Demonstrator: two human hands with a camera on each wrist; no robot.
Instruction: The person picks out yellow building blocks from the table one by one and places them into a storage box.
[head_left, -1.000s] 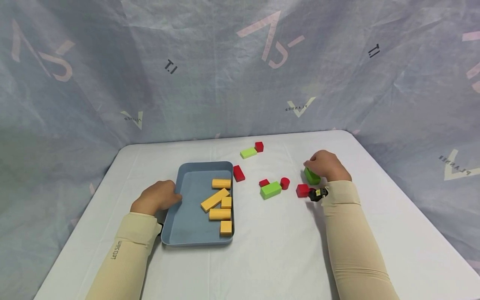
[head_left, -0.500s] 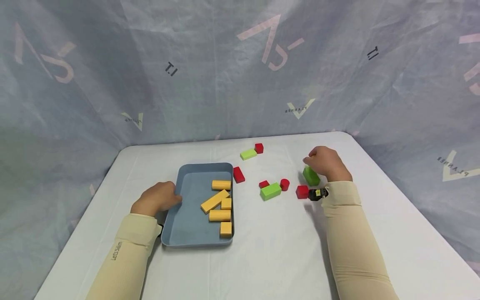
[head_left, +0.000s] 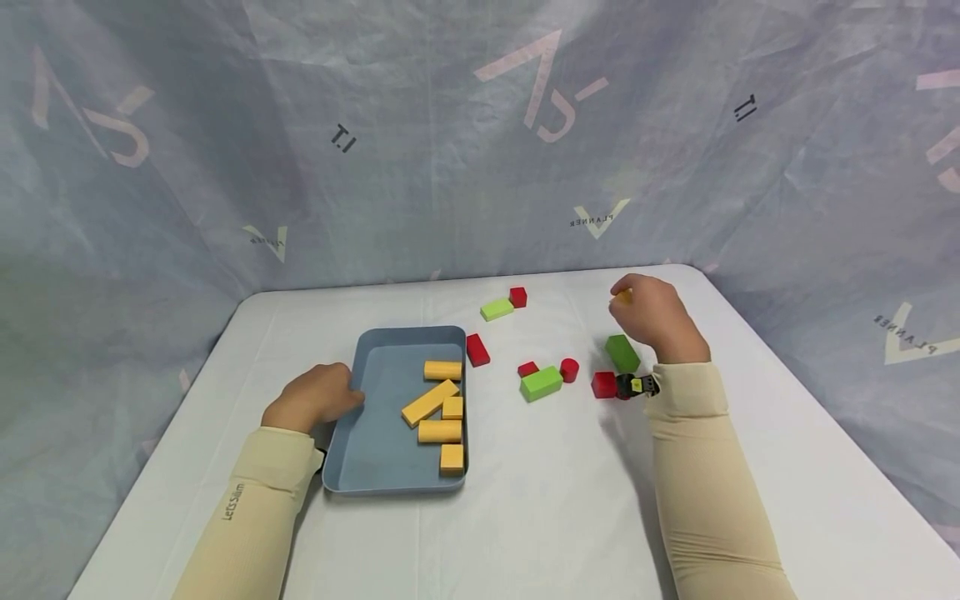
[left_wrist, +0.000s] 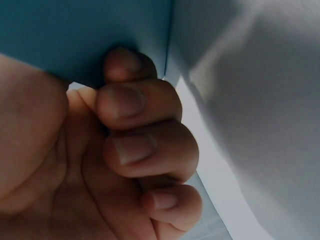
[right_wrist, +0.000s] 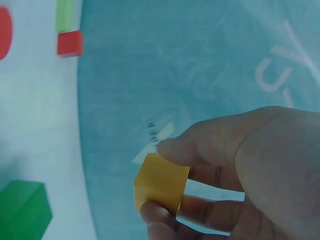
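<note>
My right hand [head_left: 654, 317] pinches a yellow cube [right_wrist: 161, 181] between thumb and fingertips, raised over the back right of the table. Only a sliver of the cube shows in the head view. Below that hand lies a dark green block [head_left: 622, 354], with a red cube [head_left: 604, 385] beside it near the wrist. My left hand [head_left: 315, 397] grips the left wall of a blue-grey tray [head_left: 375, 454], its fingers curled under the edge in the left wrist view. Along the tray's right side lie several yellow pieces, among them a cylinder [head_left: 442, 371] and a long block [head_left: 431, 403].
Right of the tray lie a red block [head_left: 477, 350], a light green block [head_left: 541, 383], a small red piece [head_left: 528, 369] and a red cylinder [head_left: 569, 370]. Farther back are a lime block [head_left: 497, 310] and another red cube [head_left: 518, 297]. A grey curtain [head_left: 420, 167] hangs behind the table.
My right hand has risen away from the dark green block, bringing the yellow cube into sight and uncovering the green block. My left hand and the tray have stayed put.
</note>
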